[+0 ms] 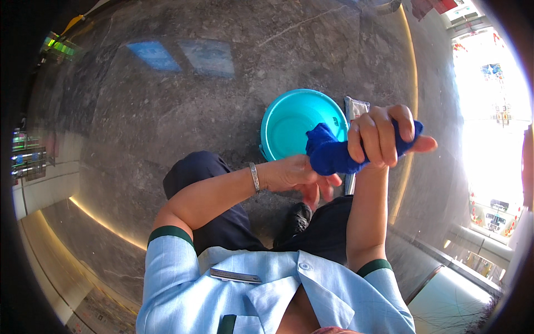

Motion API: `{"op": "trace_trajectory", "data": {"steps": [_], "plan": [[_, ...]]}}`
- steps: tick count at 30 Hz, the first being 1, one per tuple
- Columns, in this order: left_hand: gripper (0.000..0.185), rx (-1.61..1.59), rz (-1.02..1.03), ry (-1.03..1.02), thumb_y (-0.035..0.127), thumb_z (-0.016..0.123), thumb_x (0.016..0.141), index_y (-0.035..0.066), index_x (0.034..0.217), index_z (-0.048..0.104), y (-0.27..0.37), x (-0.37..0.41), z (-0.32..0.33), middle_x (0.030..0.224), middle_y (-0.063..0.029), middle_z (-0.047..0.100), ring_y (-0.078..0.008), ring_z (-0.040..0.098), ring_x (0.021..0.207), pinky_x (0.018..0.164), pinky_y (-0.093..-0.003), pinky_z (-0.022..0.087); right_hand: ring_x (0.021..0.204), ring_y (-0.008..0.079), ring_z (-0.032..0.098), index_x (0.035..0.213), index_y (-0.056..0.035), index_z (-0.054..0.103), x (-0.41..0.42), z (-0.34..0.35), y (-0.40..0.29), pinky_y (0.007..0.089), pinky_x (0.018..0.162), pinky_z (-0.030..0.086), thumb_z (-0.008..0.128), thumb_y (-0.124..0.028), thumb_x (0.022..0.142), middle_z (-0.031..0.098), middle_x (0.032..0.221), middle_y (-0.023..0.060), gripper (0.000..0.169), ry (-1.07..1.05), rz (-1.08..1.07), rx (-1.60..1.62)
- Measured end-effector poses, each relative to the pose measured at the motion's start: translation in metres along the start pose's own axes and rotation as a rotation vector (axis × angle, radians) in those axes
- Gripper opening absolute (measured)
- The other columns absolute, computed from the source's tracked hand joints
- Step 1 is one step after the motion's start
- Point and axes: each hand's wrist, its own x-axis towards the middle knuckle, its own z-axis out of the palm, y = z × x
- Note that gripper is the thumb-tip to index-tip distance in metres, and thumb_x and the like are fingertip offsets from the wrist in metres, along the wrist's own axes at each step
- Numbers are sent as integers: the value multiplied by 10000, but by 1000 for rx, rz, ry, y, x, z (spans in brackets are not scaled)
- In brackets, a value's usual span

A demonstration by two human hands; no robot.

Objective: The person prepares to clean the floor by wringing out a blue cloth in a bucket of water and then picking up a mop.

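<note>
A twisted blue cloth (340, 158) is held above the right side of a turquoise plastic bucket (288, 125). My right hand (377, 135) wraps around the cloth's right part, with one end poking out past the fingers. Under the cloth's left part is my left hand (298, 177), its fingers loosely spread and blurred. The cloth hides some of that hand, so how far they touch is unclear. A metal-banded watch (254, 177) circles the left wrist. The bucket stands on the floor before my knees; whether it holds water cannot be made out.
Beside the bucket lies a flat pale item with a grey edge (356, 106), partly behind my right hand. My black shoe (298, 221) stands close to the bucket on the dark stone-look floor (187, 112). Lit strips (411, 62) run along the floor. Bright glazing (484, 125) fills the right side.
</note>
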Motion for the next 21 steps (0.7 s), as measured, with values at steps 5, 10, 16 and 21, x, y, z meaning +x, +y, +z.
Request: {"op": "trace_trajectory", "data": {"steps": [5, 10, 16, 21], "plan": [[938, -655, 176, 128, 811, 389, 758, 83, 1349, 407, 14, 16, 30, 1213, -144, 598, -243, 615, 1039, 883, -372, 481, 514, 186, 558, 816, -69, 616, 22, 27, 22, 356, 485, 453, 606, -521, 880, 596, 617, 86, 457, -229, 35, 56], [352, -554, 473, 364, 374, 632, 901, 116, 1133, 571, 45, 6, 22, 992, -63, 668, -187, 634, 969, 899, -336, 480, 609, 183, 564, 911, -106, 591, 17, 25, 13, 405, 667, 467, 556, -470, 931, 619, 705, 41, 366, -138, -79, -165], [117, -292, 753, 543, 66, 609, 880, 48, 996, 615, 79, -10, 29, 970, -82, 660, -206, 641, 947, 925, -377, 475, 666, 121, 475, 1014, -128, 614, -12, 14, 19, 401, 787, 462, 491, -355, 974, 471, 655, -30, 261, 515, -141, -94], [119, 375, 841, 599, 8, 572, 879, 28, 991, 606, 52, 3, 34, 1017, -89, 648, -185, 606, 1042, 996, -346, 427, 597, 86, 441, 974, -77, 620, -22, 5, 21, 364, 697, 502, 529, -287, 959, 451, 645, -37, 230, 797, -18, 3]]}}
